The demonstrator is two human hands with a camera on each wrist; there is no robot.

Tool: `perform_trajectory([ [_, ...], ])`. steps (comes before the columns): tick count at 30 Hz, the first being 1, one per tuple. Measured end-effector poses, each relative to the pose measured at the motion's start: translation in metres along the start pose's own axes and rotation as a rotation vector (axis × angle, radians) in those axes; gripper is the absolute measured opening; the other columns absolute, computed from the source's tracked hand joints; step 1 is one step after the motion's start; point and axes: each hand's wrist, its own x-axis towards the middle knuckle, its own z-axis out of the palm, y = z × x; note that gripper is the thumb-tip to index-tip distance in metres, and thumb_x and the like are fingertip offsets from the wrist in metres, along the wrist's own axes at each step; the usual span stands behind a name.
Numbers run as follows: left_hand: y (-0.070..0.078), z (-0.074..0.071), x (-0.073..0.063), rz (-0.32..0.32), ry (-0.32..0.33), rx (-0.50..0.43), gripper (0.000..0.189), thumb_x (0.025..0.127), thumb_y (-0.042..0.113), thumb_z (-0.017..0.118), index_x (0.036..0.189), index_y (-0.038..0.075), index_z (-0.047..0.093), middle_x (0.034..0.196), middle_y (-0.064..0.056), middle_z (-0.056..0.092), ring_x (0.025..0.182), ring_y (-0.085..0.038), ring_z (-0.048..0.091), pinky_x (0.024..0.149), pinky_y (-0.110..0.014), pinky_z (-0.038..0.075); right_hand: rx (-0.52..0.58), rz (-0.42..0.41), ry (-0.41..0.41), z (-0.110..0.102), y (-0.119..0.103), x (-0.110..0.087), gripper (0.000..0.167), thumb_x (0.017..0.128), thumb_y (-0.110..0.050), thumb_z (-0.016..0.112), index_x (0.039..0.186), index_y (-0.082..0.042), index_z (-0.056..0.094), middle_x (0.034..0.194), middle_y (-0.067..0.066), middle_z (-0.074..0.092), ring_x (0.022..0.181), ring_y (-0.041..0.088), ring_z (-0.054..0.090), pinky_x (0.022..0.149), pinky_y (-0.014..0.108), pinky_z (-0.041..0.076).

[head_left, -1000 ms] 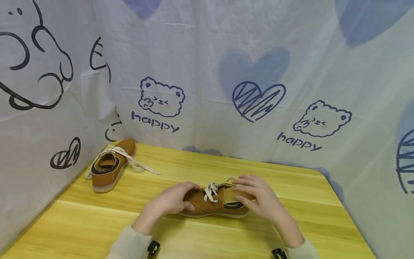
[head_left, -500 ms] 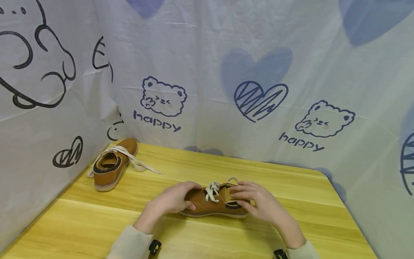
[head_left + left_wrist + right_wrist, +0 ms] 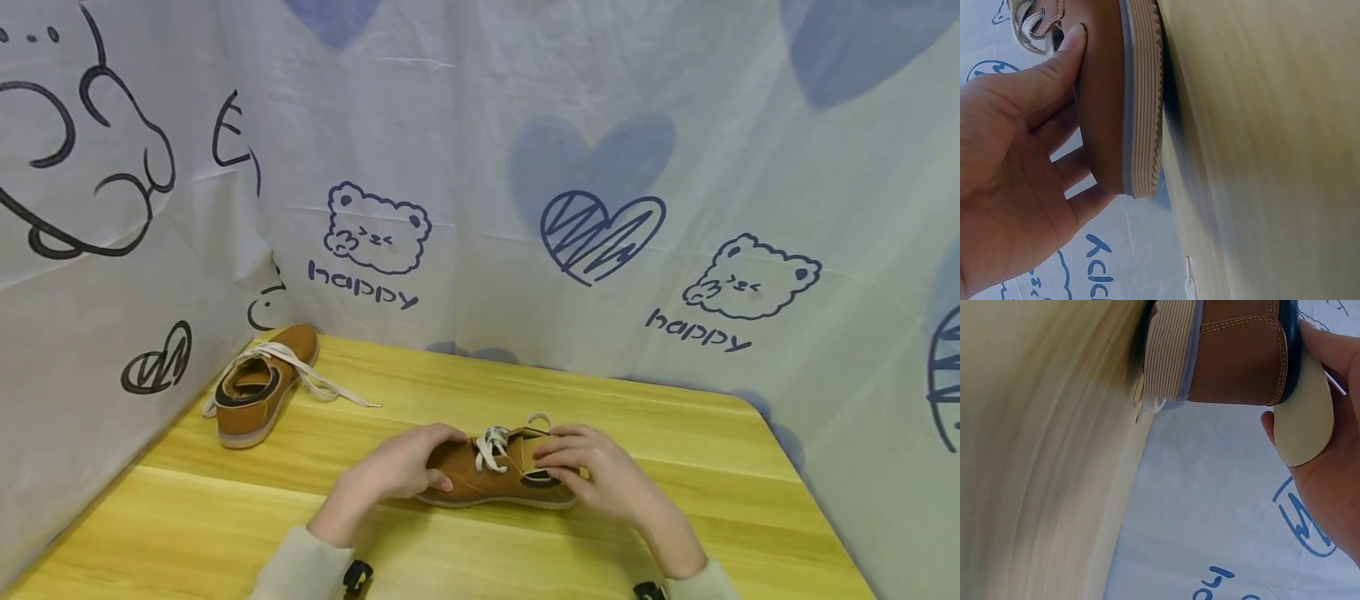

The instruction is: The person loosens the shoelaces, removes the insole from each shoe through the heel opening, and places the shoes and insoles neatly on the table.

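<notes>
A brown lace-up shoe stands on the table, its toe pointing left and its white laces tied. My left hand grips the toe, thumb on the near side and fingers around the far side. At the heel, my right hand holds a pale insole that lies partly inside the shoe opening. Its rounded end sticks out past the heel, between thumb and fingers in the right wrist view. The insole's front part is hidden in the shoe.
A second brown shoe with loose white laces stands at the back left of the yellow wooden table. Printed white cloth hangs behind the table and along its left side.
My right hand has moved slightly left with the insole, and less of it sticks out past the heel. The left hand keeps its grip on the toe.
</notes>
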Motion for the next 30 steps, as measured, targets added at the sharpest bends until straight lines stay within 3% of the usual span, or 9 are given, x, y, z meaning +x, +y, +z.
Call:
perform_trajectory([
  [14,0.0011,0.0006,-0.0006,-0.018,0.002,0.001,0.064,0.086,0.015,0.085,0.144,0.011,0.06,0.147,-0.012,0.059,0.138,-0.038,0.051,0.118,-0.056,0.037,0.026,0.027,0.006,-0.0017,0.001,0.0004,0.017,0.089,-0.002,0.077,0.105,-0.008,0.082,0.117,0.004,0.077,0.119,0.036,0.065,0.103,0.056,0.051],
  [30,0.0032,-0.0005,-0.0021,-0.011,-0.001,-0.001,0.063,0.085,0.014,0.085,0.143,0.01,0.06,0.146,-0.013,0.06,0.138,-0.038,0.052,0.117,-0.054,0.039,0.022,-0.008,0.066,-0.0084,0.0028,-0.0015,0.019,0.086,0.003,0.079,0.102,-0.007,0.082,0.112,0.001,0.078,0.113,0.035,0.067,0.098,0.055,0.054],
])
